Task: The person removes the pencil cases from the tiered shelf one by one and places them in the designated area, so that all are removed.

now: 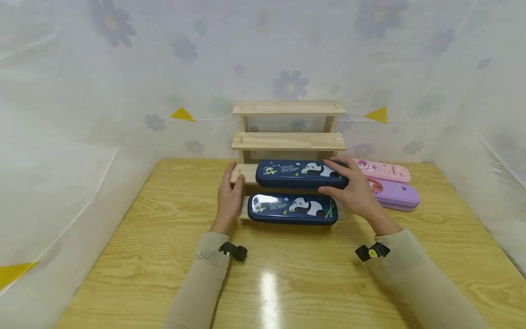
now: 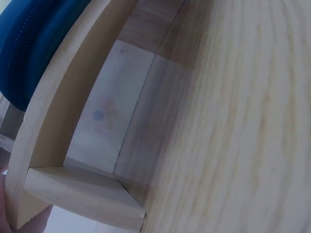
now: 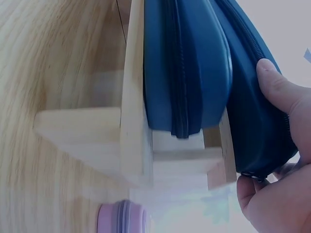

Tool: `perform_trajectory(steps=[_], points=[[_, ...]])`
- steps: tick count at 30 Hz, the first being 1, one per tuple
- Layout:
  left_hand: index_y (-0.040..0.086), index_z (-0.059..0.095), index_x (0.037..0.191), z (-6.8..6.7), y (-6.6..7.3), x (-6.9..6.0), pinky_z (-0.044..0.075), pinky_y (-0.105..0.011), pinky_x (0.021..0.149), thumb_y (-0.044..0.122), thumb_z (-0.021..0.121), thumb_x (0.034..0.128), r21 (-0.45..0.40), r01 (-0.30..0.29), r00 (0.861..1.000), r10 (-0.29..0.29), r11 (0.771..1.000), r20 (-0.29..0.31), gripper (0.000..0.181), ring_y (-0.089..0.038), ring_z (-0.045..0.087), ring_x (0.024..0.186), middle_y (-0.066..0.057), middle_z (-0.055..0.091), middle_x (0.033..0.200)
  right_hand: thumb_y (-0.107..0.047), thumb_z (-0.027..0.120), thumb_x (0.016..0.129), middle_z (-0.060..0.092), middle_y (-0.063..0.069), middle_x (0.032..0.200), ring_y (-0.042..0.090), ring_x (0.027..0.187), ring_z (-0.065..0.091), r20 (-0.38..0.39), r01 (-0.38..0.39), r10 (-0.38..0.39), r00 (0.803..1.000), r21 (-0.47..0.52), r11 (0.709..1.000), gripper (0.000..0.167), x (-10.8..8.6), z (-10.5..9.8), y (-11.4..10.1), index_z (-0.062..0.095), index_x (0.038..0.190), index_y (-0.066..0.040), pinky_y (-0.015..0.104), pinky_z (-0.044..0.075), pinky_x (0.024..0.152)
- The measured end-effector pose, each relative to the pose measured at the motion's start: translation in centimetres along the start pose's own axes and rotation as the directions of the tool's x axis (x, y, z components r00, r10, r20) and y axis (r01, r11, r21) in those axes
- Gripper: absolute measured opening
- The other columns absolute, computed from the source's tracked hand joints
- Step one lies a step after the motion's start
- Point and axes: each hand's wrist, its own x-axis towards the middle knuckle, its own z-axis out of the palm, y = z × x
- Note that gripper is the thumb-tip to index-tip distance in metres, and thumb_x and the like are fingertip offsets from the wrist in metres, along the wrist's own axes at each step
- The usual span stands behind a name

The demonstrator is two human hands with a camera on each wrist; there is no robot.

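A navy panda pencil case (image 1: 283,176) lies along the second-lowest step of a stepped wooden rack (image 1: 287,141), its left end short of the step's left end. My right hand (image 1: 355,189) grips its right end, thumb at the front and fingers over the top; in the right wrist view the thumb (image 3: 279,87) presses near the zipper. Another navy panda pencil case (image 1: 292,209) sits on the lowest step. My left hand (image 1: 230,198) holds the left end of the second-lowest step, with finger parts visible on both sides of the plank end (image 2: 22,204).
Right of the rack, a pink pencil case (image 1: 388,171) and a purple pencil case (image 1: 396,195) lie on the wooden table (image 1: 172,274). The rack's upper two steps carry nothing. A flower-patterned sheet (image 1: 205,59) with yellow triangles hangs behind.
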Motion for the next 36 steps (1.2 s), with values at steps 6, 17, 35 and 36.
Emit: perform_trajectory(steps=[6,17,35,36], points=[[0.027,0.037,0.153,0.0,0.0,0.1,0.025,-0.044,0.115,0.038,0.047,0.1028,0.017,0.010,1.000,-0.010,1.000,-0.007,0.052,-0.019,0.032,0.141,0.007,0.037,0.155,-0.010,0.086,0.076,0.042,0.014,0.143,0.031,0.133,0.035,-0.012,0.005,-0.005,1.000,0.012,1.000,0.070,-1.0,-1.0,0.5,0.057,0.140,-0.009,0.058,0.035,0.101],[0.023,0.037,0.153,-0.1,-0.2,0.1,0.026,-0.045,0.114,0.043,0.046,0.1029,0.022,-0.008,1.000,0.008,1.000,-0.006,0.055,-0.021,0.032,0.141,0.005,0.037,0.155,-0.017,0.085,0.079,0.038,0.013,0.148,0.038,0.137,0.030,-0.010,-0.115,0.115,0.993,-0.002,0.993,0.071,-2.6,-2.7,1.0,0.055,0.143,-0.013,0.062,0.033,0.102],[0.029,0.036,0.153,-0.2,-0.2,0.1,0.025,-0.044,0.115,0.042,0.046,0.1035,0.007,-0.008,1.000,0.008,1.000,-0.004,0.052,-0.019,0.030,0.142,0.007,0.035,0.155,-0.014,0.083,0.081,0.037,0.011,0.149,0.040,0.133,0.033,-0.060,-0.116,0.113,0.992,-0.050,0.992,0.073,-5.1,-5.7,1.9,0.051,0.146,-0.019,0.007,0.030,0.089],[0.030,0.035,0.153,-0.2,-0.2,0.1,0.025,-0.044,0.115,0.042,0.046,0.1034,0.005,-0.006,1.000,0.006,1.000,-0.003,0.052,-0.019,0.030,0.142,0.007,0.035,0.155,-0.014,0.083,0.081,0.038,0.011,0.149,0.040,0.133,0.033,-0.064,-0.116,0.112,0.992,-0.057,0.992,0.073,-5.2,-5.9,2.0,0.051,0.146,-0.019,0.007,0.030,0.089]])
